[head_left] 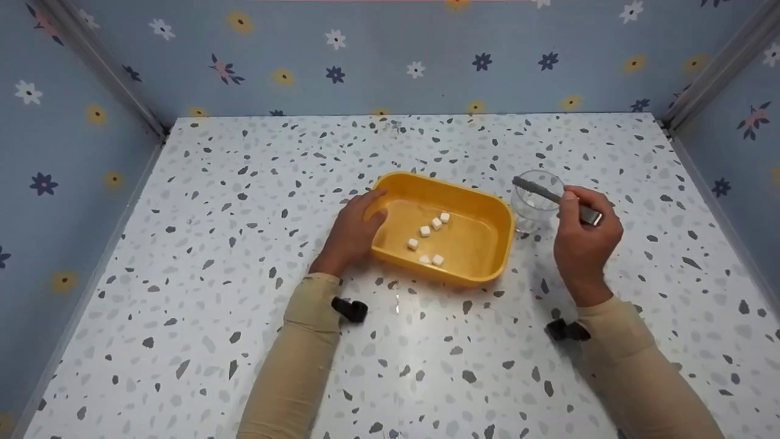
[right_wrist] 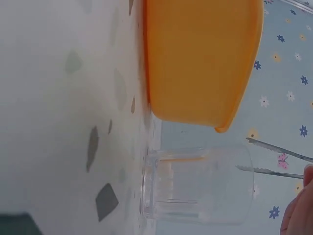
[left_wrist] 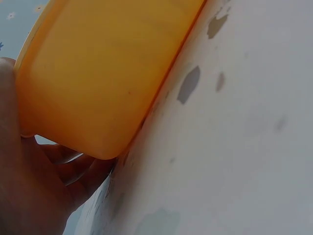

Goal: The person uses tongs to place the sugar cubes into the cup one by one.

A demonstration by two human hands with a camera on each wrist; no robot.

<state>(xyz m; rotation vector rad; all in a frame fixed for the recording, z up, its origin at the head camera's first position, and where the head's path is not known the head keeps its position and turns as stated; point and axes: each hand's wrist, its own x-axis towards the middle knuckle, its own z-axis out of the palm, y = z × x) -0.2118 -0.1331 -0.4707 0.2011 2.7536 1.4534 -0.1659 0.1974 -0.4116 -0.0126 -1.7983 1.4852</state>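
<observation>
A yellow plastic tub (head_left: 505,244) stands on the table with several small white cubes (head_left: 425,231) scattered on its floor. My left hand (head_left: 353,228) holds its left end, thumb at the rim and fingers around the outer wall. Just right of the tub stands a clear glass (head_left: 524,222), upright. My right hand (head_left: 588,235) pinches metal tongs (head_left: 539,189) between thumb and fingers, with their toothed tips over the glass's mouth. In the right wrist view the tongs' arms (right_wrist: 274,173) are spread apart, and nothing shows between the tips. The right fingertips are partly out of that view.
The white table (head_left: 256,183) has a grey speckled pattern. Blue flowered panels (head_left: 390,55) close it off at the back and both sides. A black wrist camera (head_left: 350,309) is strapped on the left sleeve, another camera (head_left: 567,330) on the right.
</observation>
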